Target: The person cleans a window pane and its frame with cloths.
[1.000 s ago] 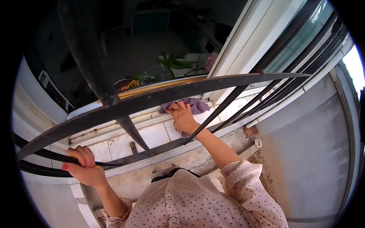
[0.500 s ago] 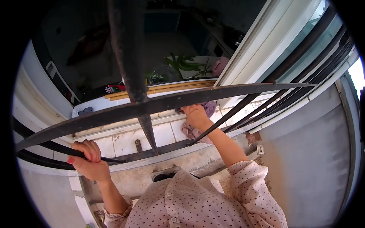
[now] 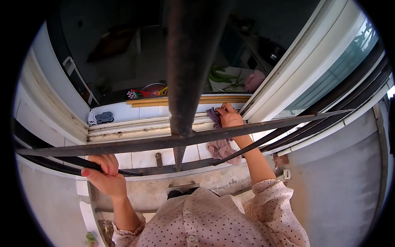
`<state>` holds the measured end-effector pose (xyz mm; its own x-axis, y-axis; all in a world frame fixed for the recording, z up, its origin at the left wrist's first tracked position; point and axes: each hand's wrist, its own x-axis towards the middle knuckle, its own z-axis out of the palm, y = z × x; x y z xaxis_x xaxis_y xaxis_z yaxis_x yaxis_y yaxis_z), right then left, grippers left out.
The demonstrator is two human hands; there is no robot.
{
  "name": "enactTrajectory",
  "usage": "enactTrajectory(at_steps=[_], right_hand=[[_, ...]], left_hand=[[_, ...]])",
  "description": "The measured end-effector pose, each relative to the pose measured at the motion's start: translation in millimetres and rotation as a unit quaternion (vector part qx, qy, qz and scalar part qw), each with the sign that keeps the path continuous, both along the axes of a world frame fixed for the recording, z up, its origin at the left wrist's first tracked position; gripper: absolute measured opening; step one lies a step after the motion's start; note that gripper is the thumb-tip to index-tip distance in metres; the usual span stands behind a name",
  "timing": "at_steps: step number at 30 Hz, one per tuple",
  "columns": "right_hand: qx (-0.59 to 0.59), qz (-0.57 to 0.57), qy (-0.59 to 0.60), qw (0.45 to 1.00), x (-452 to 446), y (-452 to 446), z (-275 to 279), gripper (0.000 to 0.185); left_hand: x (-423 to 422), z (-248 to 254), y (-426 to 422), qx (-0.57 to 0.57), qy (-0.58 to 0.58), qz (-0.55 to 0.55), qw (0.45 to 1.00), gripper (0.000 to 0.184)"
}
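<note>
My left hand [image 3: 106, 175] is wrapped round a black metal bar [image 3: 74, 164] at the lower left, thumb along its near side. Beyond the horizontal bar, my right hand [image 3: 230, 116] holds a purple-grey cloth [image 3: 222, 149] at the right end of the window track [image 3: 135, 133]. Part of the cloth is bunched under my fingers on the track, and the rest hangs down over the white tiled sill [image 3: 144, 157]. My right forearm passes beneath the horizontal bar.
A thick vertical bar [image 3: 189, 70] crosses the view's middle. Inside the window lie bamboo-coloured sticks [image 3: 152, 103], green vegetables [image 3: 222, 76], a pink object [image 3: 254, 81] and a grey item [image 3: 105, 117]. A white window frame [image 3: 300, 61] stands at the right, a grey wall [image 3: 337, 177] beyond.
The view has shifted, bringing the vertical bar to the middle. My right hand has moved with the cloth, more of which now hangs over the sill. My left hand keeps its grasp on the bar.
</note>
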<state>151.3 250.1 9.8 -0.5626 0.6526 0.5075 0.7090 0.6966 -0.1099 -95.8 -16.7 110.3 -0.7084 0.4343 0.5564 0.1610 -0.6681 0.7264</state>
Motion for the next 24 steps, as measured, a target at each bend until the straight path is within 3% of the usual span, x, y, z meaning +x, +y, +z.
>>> enactTrajectory(at_steps=[3,5,6,9,10,11,14,16,17,21,22,23,24], right_hand=[[-0.059,-0.038,0.020,0.997,-0.5,-4.1,4.5,0.016],[0.077,0.100,-0.077,0.989,5.0,-2.5,1.5,0.023],[0.117,0.080,-0.083,0.986,7.1,-6.1,4.1,0.030],[0.065,0.080,0.015,0.995,1.8,-23.4,23.7,0.031],[0.005,0.096,-0.009,0.995,1.7,-24.9,22.2,0.031],[0.077,0.102,-0.049,0.991,5.5,-16.3,-2.6,0.030],[0.080,0.065,-0.066,0.993,0.0,-7.6,-9.6,0.040],[-0.053,0.074,-0.174,0.980,-6.5,-1.0,-6.9,0.033],[-0.014,0.124,-0.162,0.979,-8.5,-0.3,-4.6,0.026],[-0.106,0.200,-0.046,0.973,-66.1,-18.4,-13.0,0.026],[-0.117,0.167,-0.092,0.975,-78.0,-26.7,-7.3,0.024],[-0.171,0.218,-0.182,0.943,-96.9,-25.7,-3.1,0.025],[-0.167,0.224,-0.171,0.945,-105.9,-31.9,4.9,0.026]], left_hand=[[1.2,0.6,0.1,0.003,0.001,-0.006,1.000,0.056],[1.2,0.7,-0.1,0.005,-0.003,-0.002,1.000,0.056],[0.9,0.9,-0.2,0.006,-0.004,-0.007,1.000,0.056],[1.0,-0.2,-2.6,0.003,-0.004,-0.012,1.000,0.056],[-0.5,0.0,-1.2,0.006,0.002,-0.013,1.000,0.056],[-0.9,-0.3,1.2,0.014,0.006,-0.007,1.000,0.056],[0.3,-0.3,-0.4,-0.002,0.009,-0.008,1.000,0.056],[1.3,2.3,-0.9,-0.010,0.016,0.000,1.000,0.055],[1.9,2.2,-0.1,-0.011,0.016,0.001,1.000,0.055],[-0.8,-0.6,-1.5,-0.021,0.029,-0.007,0.999,0.058],[-0.8,0.4,-1.6,-0.020,0.034,-0.008,0.999,0.058],[0.1,1.1,0.1,-0.008,0.025,-0.020,0.999,0.056],[0.2,1.3,0.5,-0.008,0.028,-0.019,0.999,0.056]])
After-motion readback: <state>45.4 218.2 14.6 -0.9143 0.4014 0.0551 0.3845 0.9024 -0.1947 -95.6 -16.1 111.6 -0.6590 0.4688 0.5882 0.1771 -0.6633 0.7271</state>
